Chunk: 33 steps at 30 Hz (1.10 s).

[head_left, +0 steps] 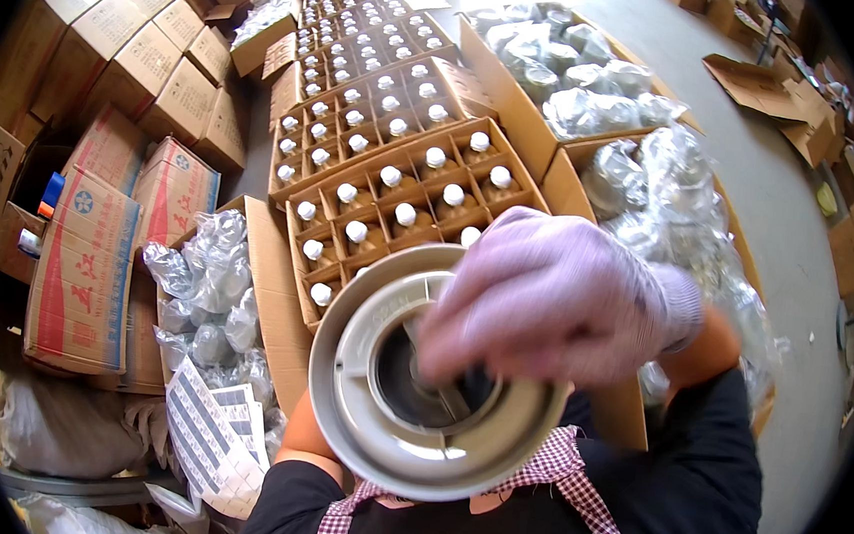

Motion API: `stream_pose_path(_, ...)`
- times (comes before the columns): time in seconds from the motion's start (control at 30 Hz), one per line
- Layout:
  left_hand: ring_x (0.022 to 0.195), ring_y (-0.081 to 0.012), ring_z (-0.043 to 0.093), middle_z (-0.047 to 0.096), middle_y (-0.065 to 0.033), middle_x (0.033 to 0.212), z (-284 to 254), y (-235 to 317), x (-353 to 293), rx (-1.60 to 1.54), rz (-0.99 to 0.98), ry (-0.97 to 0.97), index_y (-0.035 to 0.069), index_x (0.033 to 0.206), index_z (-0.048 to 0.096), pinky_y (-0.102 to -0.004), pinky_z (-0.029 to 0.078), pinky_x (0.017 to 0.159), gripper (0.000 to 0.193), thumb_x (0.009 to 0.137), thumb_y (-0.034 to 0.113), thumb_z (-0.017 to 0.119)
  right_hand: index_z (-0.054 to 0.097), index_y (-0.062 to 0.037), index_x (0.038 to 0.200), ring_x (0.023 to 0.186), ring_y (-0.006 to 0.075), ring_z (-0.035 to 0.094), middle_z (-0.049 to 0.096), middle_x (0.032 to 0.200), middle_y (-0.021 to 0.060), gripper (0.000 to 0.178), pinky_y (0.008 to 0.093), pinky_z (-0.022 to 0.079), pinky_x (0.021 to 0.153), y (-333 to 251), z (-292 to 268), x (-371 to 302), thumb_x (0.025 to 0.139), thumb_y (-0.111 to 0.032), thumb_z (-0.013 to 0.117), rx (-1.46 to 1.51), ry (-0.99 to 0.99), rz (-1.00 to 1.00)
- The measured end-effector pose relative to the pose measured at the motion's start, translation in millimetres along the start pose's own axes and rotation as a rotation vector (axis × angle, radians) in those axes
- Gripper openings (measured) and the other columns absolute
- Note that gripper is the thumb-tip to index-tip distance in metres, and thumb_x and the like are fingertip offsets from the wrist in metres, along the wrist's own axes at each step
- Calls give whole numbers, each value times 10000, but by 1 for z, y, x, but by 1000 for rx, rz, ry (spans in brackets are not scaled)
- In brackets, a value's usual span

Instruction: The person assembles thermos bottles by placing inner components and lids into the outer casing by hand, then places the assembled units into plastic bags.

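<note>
In front of my chest is a round, pale grey pot-like piece (346, 401) with a wide rim, a ribbed inner ring, a dark round centre and a bar across it. My right hand (560, 293), in a light purple knitted glove, is over its right side. Its fingers bend down toward the central bar and are smeared by motion; whether they grip it, I cannot tell. My bare left forearm (306, 428) runs up behind the round piece, which hides my left hand. Just beyond stands a divided carton (330, 288) of white-capped bottles (404, 214).
More bottle cartons (361, 81) stretch away in a row. Open boxes of plastic-wrapped items (644, 184) stand at right, another plastic-wrapped pile (210, 280) at left. Closed cartons (86, 260) are stacked far left. Printed sheets (213, 441) lie near my left arm. Torn cardboard (771, 98) lies far right.
</note>
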<state>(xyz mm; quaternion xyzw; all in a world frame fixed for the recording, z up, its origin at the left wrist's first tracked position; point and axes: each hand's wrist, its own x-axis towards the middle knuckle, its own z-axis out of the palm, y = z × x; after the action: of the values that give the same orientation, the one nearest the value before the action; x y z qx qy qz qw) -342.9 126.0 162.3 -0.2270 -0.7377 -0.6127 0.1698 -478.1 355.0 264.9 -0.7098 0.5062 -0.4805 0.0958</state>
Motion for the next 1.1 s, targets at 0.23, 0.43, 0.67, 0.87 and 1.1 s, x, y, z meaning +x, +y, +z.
stream_pose_path(0.23,933,-153,601,628,-19,893,89,-2,-30,-45,-125,-144,35,935,698,-356,439,945,293,894,324,707,630,-30,950,872,246,620,615,930,115,285,378,507,785,-99,-10,32,877,-271,763,-472,-568,-22)
stream_pose_path(0.43,892,-117,604,647,3,899,101,43,-121,-106,-338,363,27,973,674,-290,473,856,264,862,260,730,614,-38,959,877,272,670,642,944,137,299,403,539,782,-115,18,58,837,-239,800,-575,-704,-62)
stream_pose_path(0.67,777,-49,557,630,38,835,120,26,-181,54,-357,744,40,972,652,-205,460,696,317,846,288,802,701,-26,939,955,279,700,652,1030,91,206,380,568,883,-94,36,51,833,-173,800,-547,-506,-260)
stream_pose_path(0.87,693,-18,546,648,51,845,111,37,-179,-125,-355,780,28,1069,661,-185,430,581,563,833,511,829,670,-89,1098,879,241,731,710,935,99,284,363,583,810,-102,39,43,857,-194,778,-535,-621,-145)
stream_pose_path(1.1,864,-102,626,675,-30,955,128,46,-182,73,-495,745,-13,1183,583,-270,535,777,477,941,370,731,673,-88,1076,833,271,749,736,861,123,263,359,598,762,-110,55,46,907,-290,660,-1033,-657,183)
